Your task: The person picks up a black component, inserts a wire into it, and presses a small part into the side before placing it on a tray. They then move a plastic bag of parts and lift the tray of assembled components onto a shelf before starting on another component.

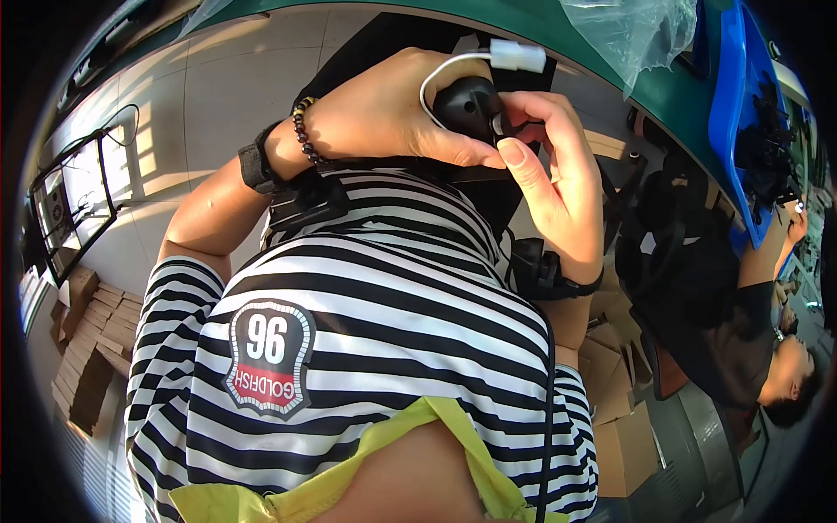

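Note:
My left hand [397,109] is closed around a rounded black plastic housing [466,105] with small holes in its face. A thin white cable [433,77] loops over that hand and ends in a white plug connector [517,57] above the housing. My right hand [562,170] is at the housing's right side, thumb and fingers closed on a small dark part [500,127] against it. Whether this part is fixed to the housing or loose, I cannot tell. Both hands are held in front of my striped shirt.
A green table edge [523,24] curves along the top, with a clear plastic bag [632,35] on it. At right stands a blue bin [725,113] with black parts. Another person [724,336] sits there, near cardboard boxes [623,436]. Stacked cardboard [91,344] lies lower left.

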`<state>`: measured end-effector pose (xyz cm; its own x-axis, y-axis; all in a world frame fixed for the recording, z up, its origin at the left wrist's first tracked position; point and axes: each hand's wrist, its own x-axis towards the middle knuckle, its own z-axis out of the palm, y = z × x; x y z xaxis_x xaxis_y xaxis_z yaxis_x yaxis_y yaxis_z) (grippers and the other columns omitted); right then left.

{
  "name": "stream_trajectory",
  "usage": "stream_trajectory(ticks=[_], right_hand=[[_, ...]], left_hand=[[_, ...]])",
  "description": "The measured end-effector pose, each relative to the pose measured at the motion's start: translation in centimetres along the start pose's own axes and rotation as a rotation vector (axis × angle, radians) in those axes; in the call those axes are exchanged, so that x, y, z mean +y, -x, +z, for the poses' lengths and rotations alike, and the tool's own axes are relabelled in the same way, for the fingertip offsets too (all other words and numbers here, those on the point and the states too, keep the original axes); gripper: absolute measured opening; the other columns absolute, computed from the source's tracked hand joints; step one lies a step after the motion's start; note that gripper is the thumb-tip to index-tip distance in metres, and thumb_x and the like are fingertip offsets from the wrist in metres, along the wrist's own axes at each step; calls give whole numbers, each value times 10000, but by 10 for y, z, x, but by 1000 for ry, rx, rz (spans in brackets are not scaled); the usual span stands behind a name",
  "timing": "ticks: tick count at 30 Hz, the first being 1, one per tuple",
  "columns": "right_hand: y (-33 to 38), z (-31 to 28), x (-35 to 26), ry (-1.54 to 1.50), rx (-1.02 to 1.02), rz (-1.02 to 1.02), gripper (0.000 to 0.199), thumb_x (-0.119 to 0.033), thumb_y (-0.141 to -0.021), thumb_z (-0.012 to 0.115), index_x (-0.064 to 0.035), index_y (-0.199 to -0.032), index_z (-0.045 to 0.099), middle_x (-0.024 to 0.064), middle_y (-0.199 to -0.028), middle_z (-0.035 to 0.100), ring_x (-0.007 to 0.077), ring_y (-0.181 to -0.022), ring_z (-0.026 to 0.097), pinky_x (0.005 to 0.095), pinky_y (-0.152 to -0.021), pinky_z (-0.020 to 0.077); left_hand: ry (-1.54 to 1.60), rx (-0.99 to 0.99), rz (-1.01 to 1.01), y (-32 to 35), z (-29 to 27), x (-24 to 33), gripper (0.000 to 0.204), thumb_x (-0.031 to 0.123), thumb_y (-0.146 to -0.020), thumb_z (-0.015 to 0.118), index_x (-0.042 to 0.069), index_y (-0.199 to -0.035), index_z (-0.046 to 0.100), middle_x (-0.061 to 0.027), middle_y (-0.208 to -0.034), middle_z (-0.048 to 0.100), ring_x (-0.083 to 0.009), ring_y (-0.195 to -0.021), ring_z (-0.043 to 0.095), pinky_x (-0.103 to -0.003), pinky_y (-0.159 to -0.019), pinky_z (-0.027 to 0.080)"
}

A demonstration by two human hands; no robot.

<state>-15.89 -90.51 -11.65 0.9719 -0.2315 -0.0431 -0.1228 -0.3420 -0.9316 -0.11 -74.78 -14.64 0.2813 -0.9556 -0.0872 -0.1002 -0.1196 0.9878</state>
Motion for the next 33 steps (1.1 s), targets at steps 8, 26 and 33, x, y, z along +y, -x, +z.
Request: stream_trajectory(ticks=[8,26,33], right_hand=[[3,0,3,-147,-83,108,292,-104,-989,672,22,-1236,582,44,-1065,609,120,-959,594,254,-888,484],[-3,3,15,-190,-50,69,279,-168,-966,712,39,-1108,591,91,-979,605,163,-839,627,291,-756,523],[-3,10,12,-192,23,110,266,-174,-970,710,28,-1102,599,76,-976,594,156,-846,608,285,-786,503]], left_hand=[[78,-76,-82,3,0,5,513,370,-773,875,-12,-1045,667,-116,-828,702,-193,-757,678,-313,-710,538],[29,70,57,-1,15,-4,535,363,-767,874,-33,-1065,671,-186,-864,713,-303,-798,718,-360,-725,563],[-70,24,-46,0,8,4,544,363,-759,884,-33,-1065,672,-173,-804,703,-300,-742,711,-350,-703,557]])
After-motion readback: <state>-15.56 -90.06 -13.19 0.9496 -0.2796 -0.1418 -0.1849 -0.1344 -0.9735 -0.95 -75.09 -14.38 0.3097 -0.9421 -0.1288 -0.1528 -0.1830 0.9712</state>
